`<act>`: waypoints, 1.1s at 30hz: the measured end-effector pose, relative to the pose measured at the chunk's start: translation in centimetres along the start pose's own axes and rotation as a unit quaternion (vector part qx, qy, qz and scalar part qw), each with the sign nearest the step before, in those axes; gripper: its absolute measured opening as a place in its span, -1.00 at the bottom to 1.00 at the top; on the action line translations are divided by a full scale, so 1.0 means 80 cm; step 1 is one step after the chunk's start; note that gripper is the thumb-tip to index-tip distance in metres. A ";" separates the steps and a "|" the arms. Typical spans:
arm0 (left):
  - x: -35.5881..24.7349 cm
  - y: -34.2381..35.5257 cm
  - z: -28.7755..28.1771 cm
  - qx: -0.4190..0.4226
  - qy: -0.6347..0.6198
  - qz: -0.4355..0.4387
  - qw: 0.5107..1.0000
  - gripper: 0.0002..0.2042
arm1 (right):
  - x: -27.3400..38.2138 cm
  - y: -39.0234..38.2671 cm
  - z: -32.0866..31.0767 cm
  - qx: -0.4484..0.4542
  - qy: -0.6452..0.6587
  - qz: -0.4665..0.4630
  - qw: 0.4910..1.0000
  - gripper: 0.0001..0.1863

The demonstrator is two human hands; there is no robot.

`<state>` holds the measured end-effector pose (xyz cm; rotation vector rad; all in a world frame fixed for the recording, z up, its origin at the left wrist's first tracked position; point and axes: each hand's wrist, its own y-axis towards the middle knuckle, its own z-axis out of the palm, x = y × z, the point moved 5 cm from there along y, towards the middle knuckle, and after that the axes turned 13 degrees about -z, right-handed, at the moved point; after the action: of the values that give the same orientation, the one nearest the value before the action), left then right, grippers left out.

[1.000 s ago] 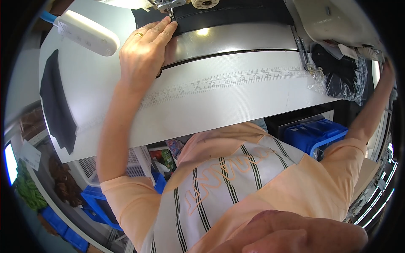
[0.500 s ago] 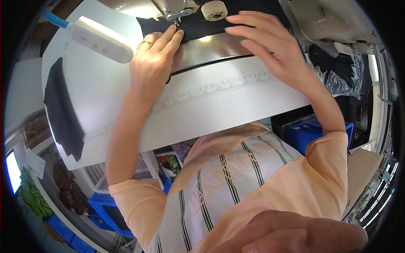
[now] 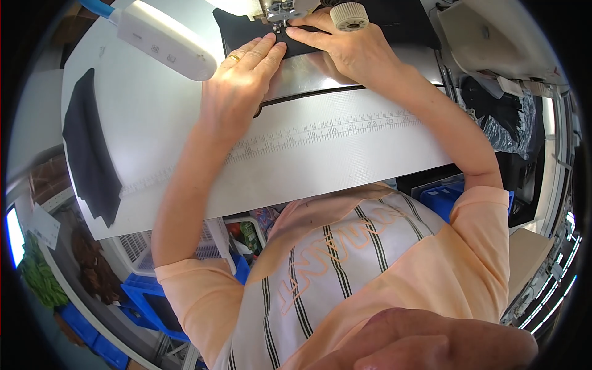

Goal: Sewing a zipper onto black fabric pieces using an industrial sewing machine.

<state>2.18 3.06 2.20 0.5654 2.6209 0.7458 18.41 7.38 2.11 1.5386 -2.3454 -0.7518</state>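
Black fabric (image 3: 407, 28) lies under the sewing machine head (image 3: 285, 8), around its presser foot (image 3: 277, 26). My left hand (image 3: 237, 77), with a ring on one finger, rests flat on the cloth just left of the foot, its fingers straight. From the right, my right hand (image 3: 361, 57) reaches in under the round white knob (image 3: 349, 16). Its fingers are stretched out and apart, with the tips beside the foot on the fabric. The knob covers part of this hand. A shiny metal plate (image 3: 302, 75) sits below both hands.
A white lamp (image 3: 166, 40) hangs over the left of the white table (image 3: 296, 157), which bears a printed ruler scale. Folded black cloth (image 3: 91, 148) lies at its left edge. Black pieces in clear plastic (image 3: 509, 123) are at the right, a white basket (image 3: 213, 240) below.
My right hand has come down and left from above the metal plate to the presser foot. My left hand stays on the cloth. The whole view has shifted slightly.
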 end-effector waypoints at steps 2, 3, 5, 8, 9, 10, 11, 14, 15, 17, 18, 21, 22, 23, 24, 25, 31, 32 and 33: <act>0.001 0.000 -0.001 0.001 0.000 -0.002 1.000 -0.71 | 0.003 0.008 -0.012 0.014 0.052 -0.026 0.998 -0.64; 0.000 0.001 0.000 0.002 -0.001 0.000 1.000 -0.70 | 0.003 0.008 -0.014 0.015 0.052 -0.025 0.998 -0.64; 0.001 0.002 -0.001 -0.002 -0.002 0.010 1.000 -0.70 | 0.003 0.009 -0.016 -0.018 0.087 -0.008 0.996 -0.60; -0.001 0.003 -0.001 -0.009 -0.005 0.019 1.000 -0.70 | 0.002 0.007 -0.013 -0.013 0.084 -0.017 0.996 -0.61; -0.002 0.004 -0.002 -0.012 -0.008 0.019 1.000 -0.70 | 0.002 0.005 -0.009 -0.014 0.083 -0.017 0.996 -0.61; -0.003 0.004 -0.002 -0.013 -0.008 0.020 1.000 -0.70 | 0.001 0.000 -0.003 -0.017 0.068 -0.005 0.998 -0.61; -0.004 0.004 -0.002 -0.013 -0.010 0.014 1.000 -0.71 | -0.001 -0.003 0.001 -0.020 0.053 0.008 0.998 -0.61; -0.004 0.004 -0.002 -0.014 -0.015 0.007 1.000 -0.72 | -0.004 -0.006 0.005 -0.047 0.049 -0.024 0.997 -0.61; -0.004 0.004 -0.001 -0.015 -0.020 0.005 1.000 -0.73 | -0.004 -0.005 0.005 -0.046 0.048 -0.024 0.997 -0.61; -0.005 0.004 -0.002 -0.014 -0.032 0.000 0.999 -0.73 | -0.005 -0.005 0.007 -0.047 0.094 0.002 0.994 -0.64; -0.004 0.004 -0.004 -0.013 -0.041 -0.008 0.999 -0.73 | -0.005 -0.002 0.003 -0.047 0.096 0.001 0.994 -0.64; -0.002 0.002 -0.004 -0.018 -0.036 0.011 0.999 -0.73 | 0.000 0.005 -0.004 -0.011 0.081 -0.052 0.995 -0.60; -0.002 0.001 -0.004 -0.018 -0.036 0.010 0.999 -0.73 | -0.001 0.004 -0.003 -0.011 0.081 -0.049 0.995 -0.60; -0.001 0.002 -0.004 -0.007 -0.033 0.001 0.999 -0.69 | -0.001 0.003 -0.002 -0.011 0.081 -0.046 0.996 -0.60; 0.000 0.001 -0.002 0.005 -0.029 -0.009 1.000 -0.65 | -0.001 0.004 -0.003 -0.010 0.082 -0.047 0.995 -0.60; 0.000 0.001 -0.003 0.005 -0.029 -0.010 1.000 -0.65 | -0.001 0.006 -0.006 -0.014 0.079 -0.053 0.995 -0.60; -0.001 0.001 -0.001 -0.004 -0.021 -0.006 1.000 -0.65 | 0.002 0.007 -0.014 -0.013 0.083 -0.044 0.996 -0.59; -0.002 0.001 0.000 -0.003 -0.024 -0.007 1.000 -0.66 | 0.001 0.006 -0.013 -0.011 0.082 -0.045 0.996 -0.59; -0.002 0.002 0.001 -0.003 -0.026 -0.008 1.000 -0.66 | 0.000 0.005 -0.013 -0.011 0.081 -0.045 0.996 -0.59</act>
<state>2.36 3.13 2.28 0.5534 2.5712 0.7248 18.62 7.21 3.21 1.6389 -2.1587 -0.6443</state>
